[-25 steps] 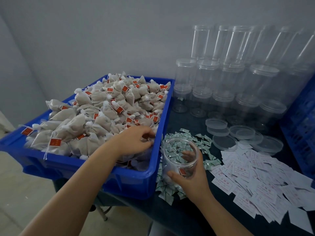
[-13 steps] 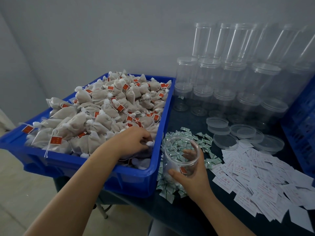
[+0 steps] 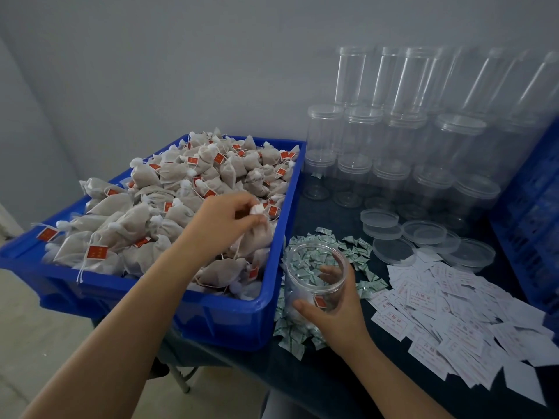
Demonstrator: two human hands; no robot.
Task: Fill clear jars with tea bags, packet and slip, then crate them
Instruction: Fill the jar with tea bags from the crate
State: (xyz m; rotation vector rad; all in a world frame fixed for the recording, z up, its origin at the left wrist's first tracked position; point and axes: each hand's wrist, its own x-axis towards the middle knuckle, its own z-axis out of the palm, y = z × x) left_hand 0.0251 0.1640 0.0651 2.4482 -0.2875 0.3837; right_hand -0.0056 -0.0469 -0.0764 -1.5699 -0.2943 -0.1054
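A blue bin on the left is heaped with beige tea bags carrying red tags. Over the bin's near right corner, my left hand pinches one tea bag by its white knotted top and holds it lifted above the heap. My right hand grips an open clear jar standing just right of the bin on a scatter of small green-and-white packets. A tea bag with a red tag lies inside the jar. White paper slips spread to the right.
Stacks of lidded clear jars stand along the back wall, with loose clear lids in front of them. A blue crate rises at the right edge. The dark table ends near me, with floor at the lower left.
My left hand has risen out of the heap, lifting a tea bag by its top. The right hand keeps holding the jar in the same place.
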